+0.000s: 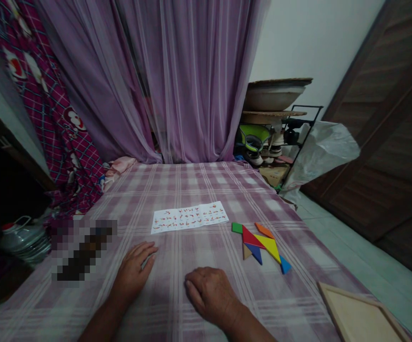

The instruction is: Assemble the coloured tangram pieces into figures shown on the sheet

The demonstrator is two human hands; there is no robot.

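My left hand (135, 268) rests on the checked purple cloth (206, 185) with its fingers stretched out and the thumb apart from them; nothing is in it. My right hand (209, 289) lies on the same cloth, its fingers curled under into a loose fist, with no object showing in it. Beyond both hands is a white paper sheet (191, 217) printed with small red figures. To the right of the sheet, flat tangram pieces touch to form a shape: a green piece (237, 228), a red triangle (251, 238), a yellow piece (270, 246), an orange piece (265, 230) and several others.
A shallow wooden tray (364, 318) lies at the near right edge. A pixelated patch (85, 249) covers something on the left. Purple curtains (191, 85) hang at the far end. A shoe rack (300, 142) and plastic bag (325, 152) stand at right; a large bottle (26, 242) is at left.
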